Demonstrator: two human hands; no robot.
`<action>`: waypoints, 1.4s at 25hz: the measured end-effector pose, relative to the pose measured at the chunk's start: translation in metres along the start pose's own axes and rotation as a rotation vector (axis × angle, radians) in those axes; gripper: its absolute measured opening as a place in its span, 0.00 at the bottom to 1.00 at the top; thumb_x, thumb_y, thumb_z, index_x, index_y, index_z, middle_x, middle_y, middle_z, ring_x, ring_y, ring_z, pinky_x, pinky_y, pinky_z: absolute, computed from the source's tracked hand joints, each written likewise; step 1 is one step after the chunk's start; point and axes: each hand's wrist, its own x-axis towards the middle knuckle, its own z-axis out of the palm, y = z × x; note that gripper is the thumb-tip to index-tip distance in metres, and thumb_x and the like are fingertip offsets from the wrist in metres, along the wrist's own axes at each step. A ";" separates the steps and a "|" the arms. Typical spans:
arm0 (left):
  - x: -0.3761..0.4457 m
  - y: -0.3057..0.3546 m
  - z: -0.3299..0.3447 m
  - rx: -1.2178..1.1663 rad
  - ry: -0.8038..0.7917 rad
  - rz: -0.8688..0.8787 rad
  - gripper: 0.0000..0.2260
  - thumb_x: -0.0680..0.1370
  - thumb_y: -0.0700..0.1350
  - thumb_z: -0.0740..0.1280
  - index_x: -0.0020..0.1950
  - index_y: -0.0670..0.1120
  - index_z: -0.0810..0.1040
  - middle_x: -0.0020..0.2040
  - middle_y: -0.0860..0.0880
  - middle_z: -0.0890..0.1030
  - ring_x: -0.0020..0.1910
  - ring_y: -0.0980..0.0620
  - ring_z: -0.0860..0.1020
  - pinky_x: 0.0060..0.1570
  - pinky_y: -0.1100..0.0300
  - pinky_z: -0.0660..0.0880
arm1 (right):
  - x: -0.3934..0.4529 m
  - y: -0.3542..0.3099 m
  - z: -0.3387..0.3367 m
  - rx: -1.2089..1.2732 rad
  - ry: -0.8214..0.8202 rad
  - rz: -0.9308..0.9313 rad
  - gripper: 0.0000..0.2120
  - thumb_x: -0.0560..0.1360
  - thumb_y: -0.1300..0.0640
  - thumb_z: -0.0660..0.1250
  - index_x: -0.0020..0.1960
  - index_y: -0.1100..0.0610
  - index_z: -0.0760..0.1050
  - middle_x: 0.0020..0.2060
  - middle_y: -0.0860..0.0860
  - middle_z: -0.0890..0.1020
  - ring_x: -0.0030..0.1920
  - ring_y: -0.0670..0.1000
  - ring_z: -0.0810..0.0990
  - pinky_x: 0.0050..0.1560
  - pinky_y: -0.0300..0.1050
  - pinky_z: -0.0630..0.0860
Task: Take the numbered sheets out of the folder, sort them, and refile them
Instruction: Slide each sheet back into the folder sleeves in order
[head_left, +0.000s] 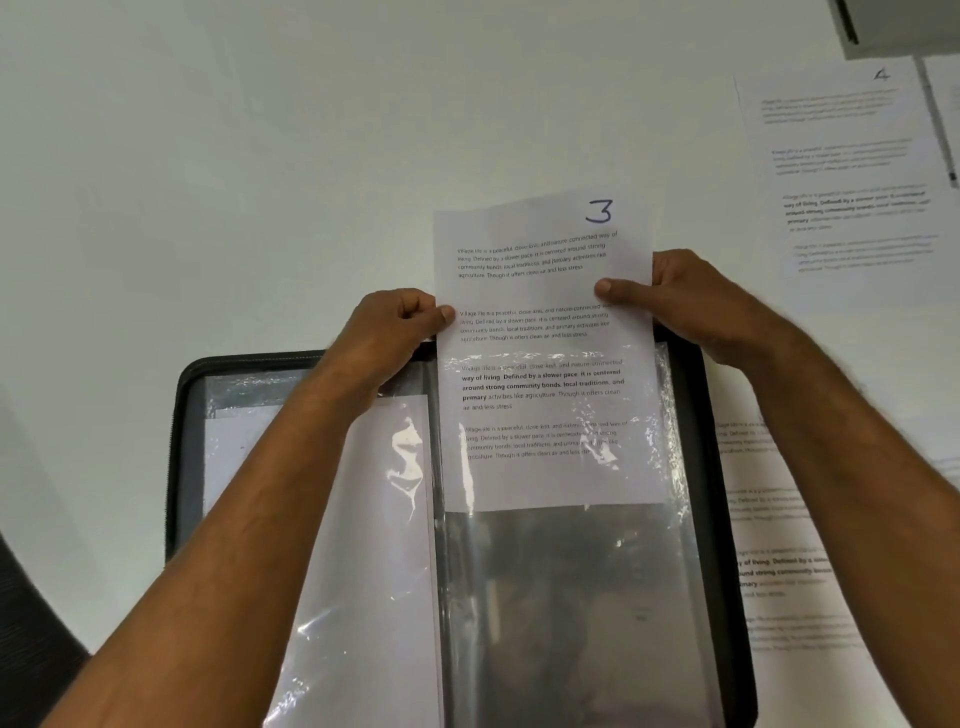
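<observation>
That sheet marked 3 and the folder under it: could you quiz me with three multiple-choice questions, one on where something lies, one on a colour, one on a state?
1. Where does the sheet marked 4 lie?
A. On the table, upper right
B. Inside the folder
C. Under the left hand

2. What colour is the folder's edge?
A. Red
B. Black
C. Yellow

3. How does the sheet marked 3 sit?
A. Fully out, flat on the table
B. Crumpled into a ball
C. Lower part inside the clear sleeve, top part sticking out

Answers: 1 A, it lies apart on the table. 2 B, the rim is dark black. 3 C, the left hand and right hand pinch its upper edges while plastic covers its lower text.
</observation>
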 end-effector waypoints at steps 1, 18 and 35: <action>0.001 -0.001 0.002 -0.001 0.035 0.021 0.13 0.82 0.48 0.70 0.45 0.40 0.80 0.38 0.47 0.77 0.36 0.52 0.75 0.25 0.70 0.70 | -0.003 -0.001 -0.002 -0.010 -0.044 0.002 0.14 0.79 0.52 0.73 0.62 0.56 0.83 0.55 0.50 0.88 0.56 0.52 0.87 0.65 0.55 0.80; 0.002 -0.004 0.005 -0.041 0.073 0.067 0.08 0.82 0.45 0.70 0.48 0.40 0.82 0.31 0.56 0.77 0.27 0.62 0.73 0.28 0.68 0.71 | -0.006 0.002 0.001 -0.120 -0.065 -0.020 0.12 0.77 0.46 0.73 0.53 0.54 0.85 0.45 0.47 0.89 0.44 0.46 0.87 0.44 0.38 0.79; 0.003 -0.007 0.009 -0.031 0.052 0.071 0.10 0.81 0.48 0.72 0.45 0.42 0.80 0.36 0.50 0.76 0.29 0.57 0.71 0.31 0.65 0.68 | -0.007 -0.001 -0.002 -0.222 -0.031 -0.080 0.19 0.79 0.47 0.73 0.48 0.66 0.79 0.40 0.59 0.82 0.39 0.55 0.78 0.44 0.50 0.71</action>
